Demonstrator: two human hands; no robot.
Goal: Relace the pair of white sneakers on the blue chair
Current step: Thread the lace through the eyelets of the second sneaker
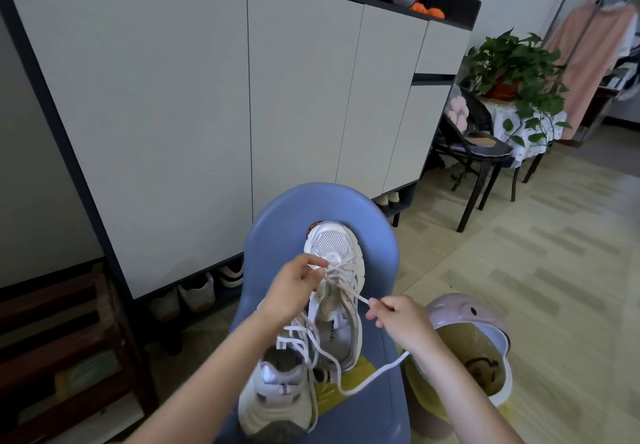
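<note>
White lace [349, 293] pinched by both hands (left [294, 291], right [401, 322]).

Both my forearms are bare all the way to the lower edge of the view, with no sleeve, watch or bracelet on them, and my left hand [292, 289] and right hand [403, 320] wear no gloves or rings.

Bare blue chair [377, 367] seat right of sneakers [332, 305], loose lace [374, 372] trailing across, bin [467, 350] just beside
</note>
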